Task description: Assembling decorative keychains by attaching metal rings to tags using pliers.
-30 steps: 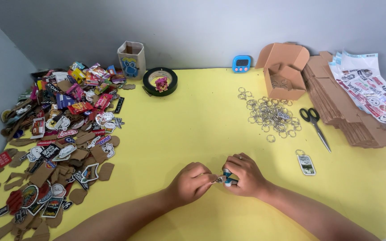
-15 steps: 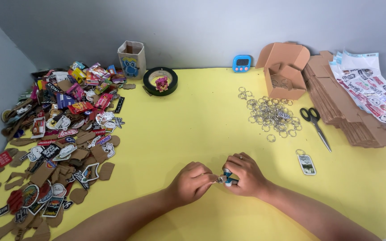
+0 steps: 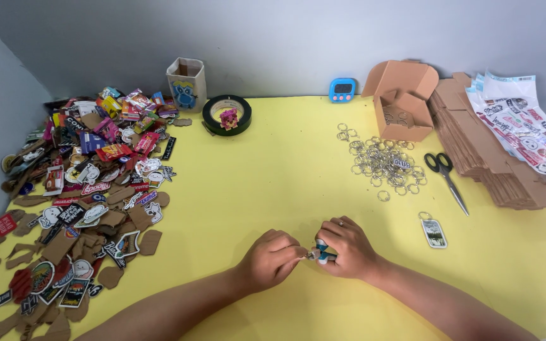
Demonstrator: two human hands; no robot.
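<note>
**Threading a split ring onto a small charm, low centre of the frame**

Working close to the body, both hands meet just below the middle of the picture, resting on the yellow tabletop (image 3: 273, 158). The left hand (image 3: 272, 257) has its fingertips pinched together on a small metal ring (image 3: 311, 254), while the right hand (image 3: 344, 247) is curled around a little blue charm (image 3: 323, 251), mostly hidden under the fingers. Can't tell if the ring is already through the hole.

My take: keep the charm pinned hard so it doesn't twist, and pry the ring's coil with a nail instead of squeezing it flat. Wrists on the tabletop look like good bracing.

Just right of the hands lies a finished keychain (image 3: 434, 232). Further up, centre right, a loose heap of rings (image 3: 383, 164) sits beside the scissors (image 3: 447, 177). Along the left edge sprawls a pile of stickers and brown cutouts (image 3: 83, 189). At the back: tape roll (image 3: 227, 114), blue timer (image 3: 342, 89), open cardboard box (image 3: 402, 101).
</note>
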